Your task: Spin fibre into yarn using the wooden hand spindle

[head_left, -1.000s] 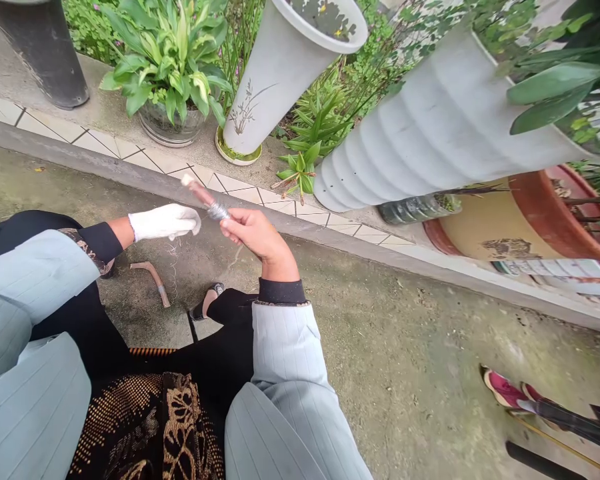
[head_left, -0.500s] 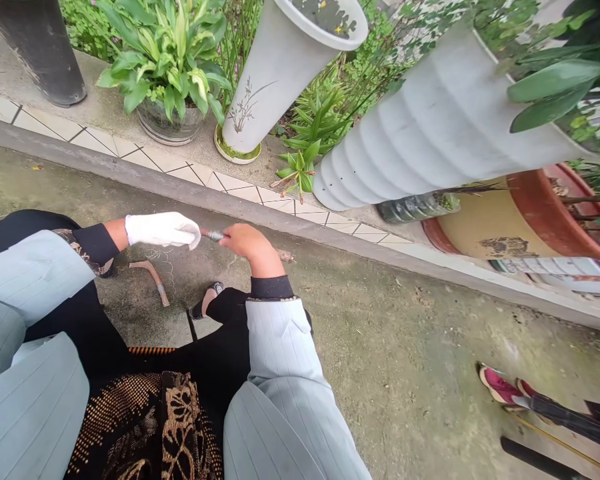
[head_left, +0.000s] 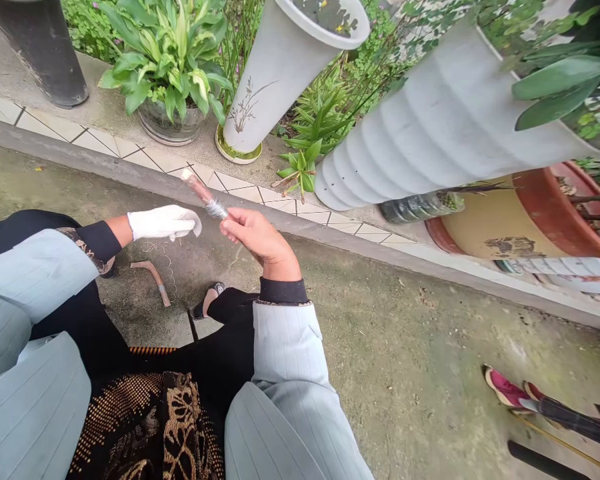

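Observation:
My right hand (head_left: 263,235), bare, is closed around a short reddish-brown wooden stick (head_left: 196,187). Silvery wire (head_left: 216,208) is wound in a band around the stick just above my fingers, and the stick's pale end points up and left. My left hand (head_left: 165,222), in a white glove, is just left of it, apart from the stick. Its fingers are pressed together and bent; whatever is in them, if anything, is hidden. Below the glove, a bent stick (head_left: 151,272) with a wire band near one end lies on the ground beside a loose curly thin wire (head_left: 171,277).
A tiled ledge (head_left: 145,160) runs across in front, holding a leafy potted plant (head_left: 173,117), a tall white planter (head_left: 265,80), a ribbed grey planter (head_left: 405,133) and a tan-and-red pot (head_left: 505,207). Another person's red shoe (head_left: 505,387) is at right on the concrete ground (head_left: 405,347).
The stick has come away from my gloved left hand; my right hand has tilted it up, its far end now raised. My left hand has hardly moved.

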Motion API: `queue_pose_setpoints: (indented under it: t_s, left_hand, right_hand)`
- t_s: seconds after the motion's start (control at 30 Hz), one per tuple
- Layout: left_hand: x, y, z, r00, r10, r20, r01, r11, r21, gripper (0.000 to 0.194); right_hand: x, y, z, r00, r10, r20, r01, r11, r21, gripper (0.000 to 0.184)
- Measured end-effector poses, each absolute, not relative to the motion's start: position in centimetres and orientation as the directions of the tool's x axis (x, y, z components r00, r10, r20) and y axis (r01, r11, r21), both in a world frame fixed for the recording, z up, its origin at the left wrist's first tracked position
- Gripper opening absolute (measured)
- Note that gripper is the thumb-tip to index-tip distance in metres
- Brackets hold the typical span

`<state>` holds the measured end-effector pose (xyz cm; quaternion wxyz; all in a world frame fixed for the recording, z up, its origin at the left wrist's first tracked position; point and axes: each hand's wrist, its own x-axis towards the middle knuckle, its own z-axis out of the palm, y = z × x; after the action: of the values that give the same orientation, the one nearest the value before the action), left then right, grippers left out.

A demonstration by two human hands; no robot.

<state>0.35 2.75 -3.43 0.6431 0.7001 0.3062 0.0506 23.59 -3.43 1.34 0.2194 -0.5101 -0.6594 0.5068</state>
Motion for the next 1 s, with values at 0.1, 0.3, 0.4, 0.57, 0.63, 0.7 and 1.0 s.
queue_pose_setpoints:
  t_s: [0.1,0.3,0.4,0.57,0.63,0.7,1.0]
  left_hand:
    - [0.6,1.9,-3.1,0.835,0.413,-0.363,0.342,0.127,0.931,0.028]
    - [1.0,1.1,-2.6,0.909,0.301,-0.289,0.315,-0.040,0.948,0.025]
    - [1.0,1.1,-3.2,0.940,0.242,-0.240,0.290,-0.193,0.937,0.031]
    - [0.6,1.1,-3.7,0.936,0.218,-0.278,0.315,-0.161,0.935,0.029]
    - [0.6,1.2,-3.7,0.938,0.222,-0.268,0.295,-0.099,0.950,0.025]
    - [0.5,1.4,-3.8,0.932,0.230,-0.280,0.286,0.009,0.958,0.023]
    - [0.5,1.3,-3.7,0.891,0.344,-0.297,0.169,0.355,0.919,0.029]
  right_hand:
    - [24.5,-2.7,0.7,-0.110,0.984,-0.142,0.620,-0.044,-0.784,0.021]
    - [22.5,-2.4,-0.3,-0.031,0.952,-0.306,0.958,-0.059,-0.281,0.032]
    - [21.1,-2.6,-0.3,-0.086,0.866,-0.493,0.988,0.011,-0.152,0.030]
    - [20.3,-2.9,0.0,-0.255,0.628,-0.736,0.967,0.187,-0.175,0.019]
    - [20.6,-3.1,0.3,-0.413,0.462,-0.785,0.910,0.233,-0.342,0.016]
    - [21.3,-3.2,0.6,-0.576,0.321,-0.751,0.815,0.167,-0.554,0.013]
    - [25.5,-3.0,1.2,-0.277,0.953,-0.123,-0.021,-0.134,-0.991,0.034]
